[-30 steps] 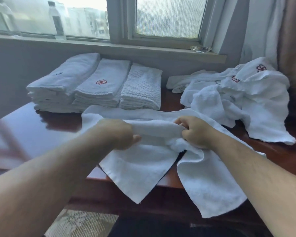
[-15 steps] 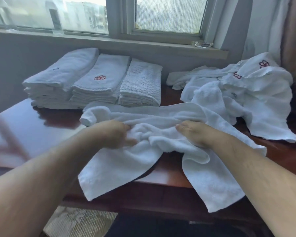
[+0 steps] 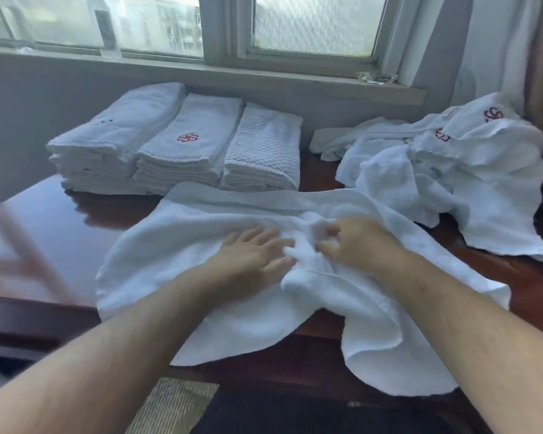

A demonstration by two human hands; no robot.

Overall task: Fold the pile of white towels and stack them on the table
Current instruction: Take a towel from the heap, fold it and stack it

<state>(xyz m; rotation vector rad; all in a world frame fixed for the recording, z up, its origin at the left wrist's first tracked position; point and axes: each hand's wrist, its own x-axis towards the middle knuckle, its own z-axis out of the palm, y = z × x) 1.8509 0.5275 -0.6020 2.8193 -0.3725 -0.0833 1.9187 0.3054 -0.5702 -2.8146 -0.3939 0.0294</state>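
Centre frame, the person has one white towel (image 3: 182, 245) spread across the dark wooden table (image 3: 60, 220), its near edge spilling over the front of the tabletop at lower centre and lower right. The left hand (image 3: 251, 258) lies flat on the cloth, fingers straight and spread, pressing down and gripping nothing. The right hand (image 3: 355, 242) sits just beside it, fingers bent into a bunched ridge of towel; whether it truly pinches the cloth or only presses it, the view does not settle.

The step looks like smoothing and gathering before the fold proper, because the middle of the towel is rumpled between the two hands.

In the upper left, three folded stacks (image 3: 185, 145) stand side by side under the window, touching one another. In the upper right, the unfolded pile (image 3: 458, 170) sprawls loose, red emblems showing on its top pieces.

Next move, by this reading: flatten that central ridge, find the corners, then bring one edge over to the other. The hanging near edge wants pulling up onto the table first, or the fold may go crooked.
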